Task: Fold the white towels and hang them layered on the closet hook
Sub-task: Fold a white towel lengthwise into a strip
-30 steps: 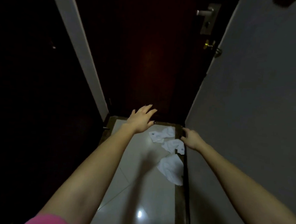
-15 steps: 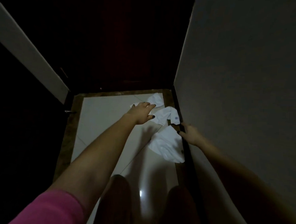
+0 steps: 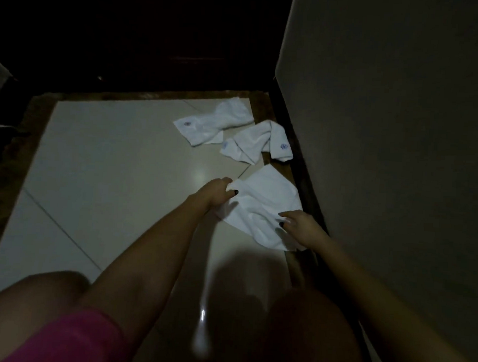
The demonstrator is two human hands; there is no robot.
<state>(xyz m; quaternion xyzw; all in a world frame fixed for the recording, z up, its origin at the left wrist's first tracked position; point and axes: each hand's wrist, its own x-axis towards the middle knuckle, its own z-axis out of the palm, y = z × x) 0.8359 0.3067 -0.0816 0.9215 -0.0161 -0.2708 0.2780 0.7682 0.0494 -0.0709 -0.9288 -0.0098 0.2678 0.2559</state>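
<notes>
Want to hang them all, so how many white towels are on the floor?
3. The nearest towel is gripped by the left hand; the middle towel lies beside the wall; the far towel lies just beyond it.

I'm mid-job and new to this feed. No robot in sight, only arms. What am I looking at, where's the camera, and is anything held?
There is no machine: a person works with bare hands. The single picture comes from a camera worn on their head, looking down. Three white towels lie crumpled on the tiled floor beside a wall: the far towel, the middle towel and the nearest towel. The left hand grips the nearest towel's left edge. The right hand touches its near side; whether it pinches the cloth is unclear. Nothing is folded yet.
</notes>
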